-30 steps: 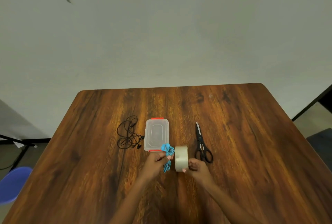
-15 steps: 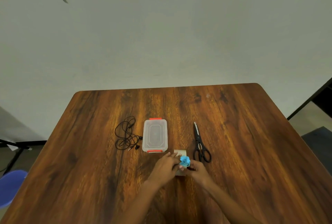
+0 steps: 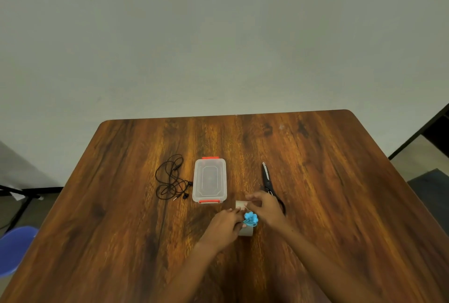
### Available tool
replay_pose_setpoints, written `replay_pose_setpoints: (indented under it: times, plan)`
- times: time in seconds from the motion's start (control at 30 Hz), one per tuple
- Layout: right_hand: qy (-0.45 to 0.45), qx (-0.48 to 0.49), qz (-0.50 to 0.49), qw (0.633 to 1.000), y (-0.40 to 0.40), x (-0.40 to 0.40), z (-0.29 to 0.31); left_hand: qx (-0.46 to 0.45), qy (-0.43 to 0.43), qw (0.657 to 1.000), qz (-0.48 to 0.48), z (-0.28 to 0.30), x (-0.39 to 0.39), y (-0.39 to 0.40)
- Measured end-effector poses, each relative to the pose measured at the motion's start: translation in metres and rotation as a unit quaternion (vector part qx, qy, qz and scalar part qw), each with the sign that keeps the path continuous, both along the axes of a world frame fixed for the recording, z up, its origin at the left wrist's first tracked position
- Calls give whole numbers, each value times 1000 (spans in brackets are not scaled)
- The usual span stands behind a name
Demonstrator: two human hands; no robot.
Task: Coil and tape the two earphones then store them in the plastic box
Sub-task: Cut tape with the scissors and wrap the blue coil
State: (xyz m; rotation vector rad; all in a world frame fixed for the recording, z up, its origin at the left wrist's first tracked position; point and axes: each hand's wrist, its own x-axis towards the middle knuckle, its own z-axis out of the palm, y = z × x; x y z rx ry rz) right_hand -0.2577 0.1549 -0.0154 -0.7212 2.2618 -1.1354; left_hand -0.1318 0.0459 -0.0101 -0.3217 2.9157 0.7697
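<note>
Nearby, plastic box (image 3: 209, 179) long axis runs near-far.

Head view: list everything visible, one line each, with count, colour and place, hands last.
Wooden table: one, brown, fills the lower frame.
Clear plastic box with red latches: one, lid on, table centre.
Black earphone, loose cable: one, left of the box.
Blue earphone, coiled: one, between both hands, over the tape roll.
Roll of clear tape: one, pale, on the table under the hands.
Black scissors: one pair, right of the box, handles partly hidden.
Blue chair: one, lower left.
Left hand: holds the blue coil.
Right hand: fingers pinched at the tape's far end.
</note>
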Motion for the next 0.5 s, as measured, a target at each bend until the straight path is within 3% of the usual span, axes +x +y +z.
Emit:
replay_pose_setpoints:
  times: [0.2,0.5]
  plan:
    - [30,13,51,998,1,-9,7,-3,-18,1000,2,-3,6,2]
    - [97,80,39,991,-2,-4,2,-13,-23,1000,-2,-2,8,4]
